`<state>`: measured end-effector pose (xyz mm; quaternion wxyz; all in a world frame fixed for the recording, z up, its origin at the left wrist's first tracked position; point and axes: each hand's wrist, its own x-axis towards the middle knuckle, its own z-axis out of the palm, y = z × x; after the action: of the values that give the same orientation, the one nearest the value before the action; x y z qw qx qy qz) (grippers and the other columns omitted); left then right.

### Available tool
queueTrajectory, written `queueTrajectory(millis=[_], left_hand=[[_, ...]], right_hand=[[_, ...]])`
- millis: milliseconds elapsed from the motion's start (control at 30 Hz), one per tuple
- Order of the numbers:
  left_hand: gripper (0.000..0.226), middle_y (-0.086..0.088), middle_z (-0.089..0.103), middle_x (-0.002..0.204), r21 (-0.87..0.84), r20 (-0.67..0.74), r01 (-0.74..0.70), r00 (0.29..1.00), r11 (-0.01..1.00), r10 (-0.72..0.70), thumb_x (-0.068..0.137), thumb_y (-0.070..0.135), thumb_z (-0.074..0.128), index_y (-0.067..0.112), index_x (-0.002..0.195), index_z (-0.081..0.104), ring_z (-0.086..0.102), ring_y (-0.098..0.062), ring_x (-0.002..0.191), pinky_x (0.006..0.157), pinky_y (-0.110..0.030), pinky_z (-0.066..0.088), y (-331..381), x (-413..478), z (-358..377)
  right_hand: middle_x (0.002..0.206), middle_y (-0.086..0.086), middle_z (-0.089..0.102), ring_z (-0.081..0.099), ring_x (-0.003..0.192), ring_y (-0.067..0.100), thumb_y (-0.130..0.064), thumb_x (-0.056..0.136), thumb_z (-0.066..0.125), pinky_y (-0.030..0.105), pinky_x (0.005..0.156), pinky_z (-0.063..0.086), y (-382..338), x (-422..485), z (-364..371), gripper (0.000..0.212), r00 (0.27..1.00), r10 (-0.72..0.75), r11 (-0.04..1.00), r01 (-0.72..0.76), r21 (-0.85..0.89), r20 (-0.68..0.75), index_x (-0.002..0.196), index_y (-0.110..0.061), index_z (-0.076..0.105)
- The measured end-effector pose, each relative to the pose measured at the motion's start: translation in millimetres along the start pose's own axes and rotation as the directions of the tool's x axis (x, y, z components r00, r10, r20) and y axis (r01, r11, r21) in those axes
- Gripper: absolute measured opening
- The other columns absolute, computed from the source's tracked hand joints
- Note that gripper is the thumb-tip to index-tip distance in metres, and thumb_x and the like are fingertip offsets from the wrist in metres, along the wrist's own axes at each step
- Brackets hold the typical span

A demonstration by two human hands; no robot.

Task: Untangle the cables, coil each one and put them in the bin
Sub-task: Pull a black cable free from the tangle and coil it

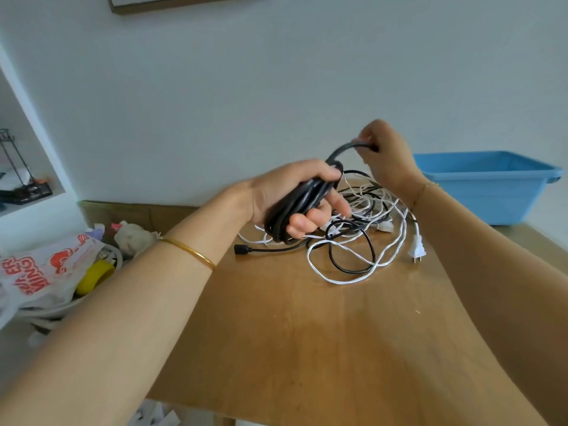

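The left hand (285,195) curls its grip round a black cable coil (309,192) above the bench (292,333), the coil's length slanting down-left. The right hand (384,158) pinches the cable's free end, raised just beside.

Smooth wood-grain counter (307,348), faint sheen | smooth plastic bin (491,195) | matt-sheathed black cable (310,192) | shiny metal bangle (190,252) | crinkled glossy plastic bag (46,272)
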<state>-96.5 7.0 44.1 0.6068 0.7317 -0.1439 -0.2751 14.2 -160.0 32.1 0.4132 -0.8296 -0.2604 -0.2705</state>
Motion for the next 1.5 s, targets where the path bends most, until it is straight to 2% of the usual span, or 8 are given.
queueTrajectory(millis=[233, 500, 633, 800, 933, 1067, 1200, 1500], left_hand=[[0.051, -0.007, 0.051, 0.057, -0.605, 0.163, -0.196, 0.918, 0.772, 0.361, 0.080, 0.031, 0.051, -0.012, 0.108, 0.056, 0.049, -0.014, 0.038, 0.037, -0.021, 0.040, 5.5, 4.1, -15.8], [0.044, 0.004, 0.039, 0.047, -0.456, -0.577, -0.641, 0.741, 0.617, 0.344, 0.093, 0.038, 0.029, 0.003, 0.094, 0.055, 0.034, -0.008, 0.034, 0.037, -0.015, 0.029, 10.4, 15.5, -20.9], [0.041, 0.004, 0.041, 0.050, -0.441, -0.664, -0.696, 0.677, 0.566, 0.316, 0.095, 0.038, 0.031, 0.004, 0.100, 0.053, 0.036, -0.009, 0.037, 0.040, -0.016, 0.031, 4.6, 13.9, -25.7], [0.055, 0.005, 0.041, 0.051, -0.656, -0.506, -0.617, 0.787, 0.434, 0.353, 0.093, 0.041, 0.033, -0.007, 0.108, 0.053, 0.038, -0.005, 0.034, 0.035, -0.017, 0.034, 6.1, 5.6, -27.3], [0.059, 0.001, 0.048, 0.052, -0.704, -0.198, -0.366, 0.924, 0.609, 0.327, 0.087, 0.038, 0.040, -0.009, 0.122, 0.047, 0.046, -0.009, 0.036, 0.035, -0.019, 0.038, 6.2, 0.6, -30.8], [0.060, -0.010, 0.054, 0.059, -0.699, 0.094, -0.189, 0.932, 0.689, 0.351, 0.087, 0.031, 0.047, -0.012, 0.128, 0.042, 0.049, -0.017, 0.042, 0.042, -0.027, 0.042, 8.9, -0.6, -30.3], [0.057, 0.002, 0.046, 0.051, -0.655, -0.184, -0.384, 0.917, 0.651, 0.355, 0.089, 0.040, 0.035, -0.008, 0.115, 0.050, 0.043, -0.007, 0.035, 0.034, -0.018, 0.036, 13.3, 5.7, -25.2], [0.035, 0.002, 0.042, 0.052, -0.543, -0.697, -0.713, 0.677, 0.443, 0.236, 0.095, 0.042, 0.040, 0.008, 0.088, 0.044, 0.042, -0.011, 0.038, 0.042, -0.015, 0.038, 2.4, 26.1, -28.0]], right_hand=[[0.075, 0.005, 0.055, 0.051, 0.062, 0.021, -0.018, 0.100, 0.038, 0.042, 0.059, 0.044, 18.0, -56.5, 42.8, 0.010, 0.968, 0.058, 0.998, -0.063, 0.013, 0.243, 0.097, -0.009, 0.041], [0.072, -0.004, 0.046, 0.047, 0.061, 0.027, -0.027, 0.100, 0.039, 0.037, 0.054, 0.038, -10.6, -87.5, 49.7, 0.014, 0.928, -0.197, 0.931, 0.279, -0.237, 0.317, 0.092, -0.015, 0.039], [0.074, -0.003, 0.049, 0.045, 0.067, 0.024, -0.032, 0.098, 0.043, 0.036, 0.057, 0.035, -25.1, -92.5, 49.3, 0.021, 0.905, -0.205, 0.945, 0.282, -0.165, 0.374, 0.089, -0.013, 0.040], [0.079, -0.004, 0.061, 0.059, 0.077, 0.022, -0.037, 0.099, 0.038, 0.037, 0.070, 0.048, -2.3, -87.0, 55.0, 0.026, 0.923, 0.041, 0.989, 0.018, -0.150, 0.383, 0.115, -0.021, 0.053], [0.078, -0.002, 0.060, 0.053, 0.067, 0.020, -0.036, 0.100, 0.038, 0.038, 0.064, 0.045, 24.3, -70.8, 56.3, 0.030, 0.946, 0.260, 0.960, -0.275, 0.053, 0.193, 0.111, -0.017, 0.058], [0.072, 0.000, 0.057, 0.053, 0.067, 0.022, -0.035, 0.101, 0.035, 0.033, 0.055, 0.036, 30.8, -70.9, 59.6, 0.030, 0.930, 0.281, 0.959, -0.263, -0.108, 0.237, 0.097, -0.013, 0.055], [0.076, -0.001, 0.055, 0.054, 0.074, 0.023, -0.036, 0.101, 0.035, 0.031, 0.056, 0.036, 17.4, -79.9, 59.8, 0.029, 0.920, 0.176, 0.962, -0.086, -0.259, 0.351, 0.090, -0.015, 0.052], [0.077, -0.002, 0.053, 0.053, 0.074, 0.025, -0.035, 0.098, 0.039, 0.030, 0.056, 0.032, -16.7, -91.4, 41.3, 0.024, 0.845, -0.069, 0.869, 0.312, -0.384, 0.530, 0.083, -0.017, 0.046]])
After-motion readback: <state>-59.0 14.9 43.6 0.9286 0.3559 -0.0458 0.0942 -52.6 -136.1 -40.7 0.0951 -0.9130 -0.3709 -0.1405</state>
